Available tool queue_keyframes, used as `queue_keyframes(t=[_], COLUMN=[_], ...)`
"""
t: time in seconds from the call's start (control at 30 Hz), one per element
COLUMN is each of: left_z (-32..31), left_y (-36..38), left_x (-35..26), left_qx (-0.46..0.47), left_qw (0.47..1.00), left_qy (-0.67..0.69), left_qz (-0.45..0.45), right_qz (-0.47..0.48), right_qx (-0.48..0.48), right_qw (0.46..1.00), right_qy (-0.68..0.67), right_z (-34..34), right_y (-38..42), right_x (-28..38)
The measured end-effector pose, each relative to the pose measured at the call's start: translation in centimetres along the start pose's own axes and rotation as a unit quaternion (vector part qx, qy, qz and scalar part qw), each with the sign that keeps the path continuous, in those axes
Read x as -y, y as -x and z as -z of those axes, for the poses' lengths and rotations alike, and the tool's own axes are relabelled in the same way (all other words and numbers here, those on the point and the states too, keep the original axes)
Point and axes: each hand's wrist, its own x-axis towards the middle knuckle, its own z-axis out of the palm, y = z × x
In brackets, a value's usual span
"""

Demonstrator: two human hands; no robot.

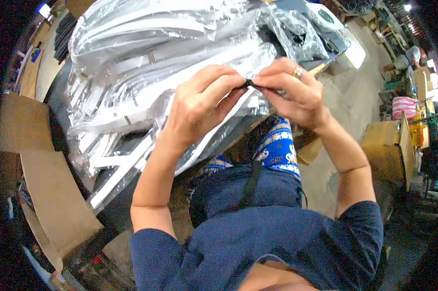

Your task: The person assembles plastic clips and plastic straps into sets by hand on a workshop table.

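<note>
Both hands meet in front of my body over the table edge, fingertips pinched on a small black piece (249,83). My left hand (197,102) grips it from the left, and my right hand (296,94), with a ring on one finger, grips it from the right. Most of the piece is hidden by the fingers, so its kind does not show. Just beyond and below the hands lie long white strips (228,58) wrapped in clear plastic bags (141,92). A clear bag with black parts (301,41) lies beyond my right hand.
Cardboard flaps (58,194) stand at the left. A white device with a round dark opening (325,18) sits at the table's far right corner. On the right, a cardboard box (384,148) stands on the concrete floor (350,102), near a pink striped bundle (404,106).
</note>
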Motion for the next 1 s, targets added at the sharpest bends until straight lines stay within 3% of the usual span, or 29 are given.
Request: queue_keyframes(t=[0.13,0.37,0.67,1.0], left_z=[0.1,0.3,-0.1,0.3], left_y=[-0.3,0.0,0.1,0.2], left_x=[-0.1,0.1,0.7,0.7], left_qx=[-0.034,-0.025,-0.054,-0.024], left_qw=[0.999,0.999,0.998,0.998], left_qy=[0.016,-0.003,0.017,0.034], left_qz=[0.032,0.024,0.041,0.050], right_qz=[0.045,0.055,0.033,-0.037], right_qx=[-0.070,-0.083,-0.087,-0.089], right_qw=[0.996,0.994,0.995,0.995], right_qy=[0.034,0.038,0.042,0.005], right_z=[-1.0,-1.5,-1.6,-1.5], right_y=[0.3,0.1,0.3,0.0], right_x=[-0.1,0.1,0.1,0.5])
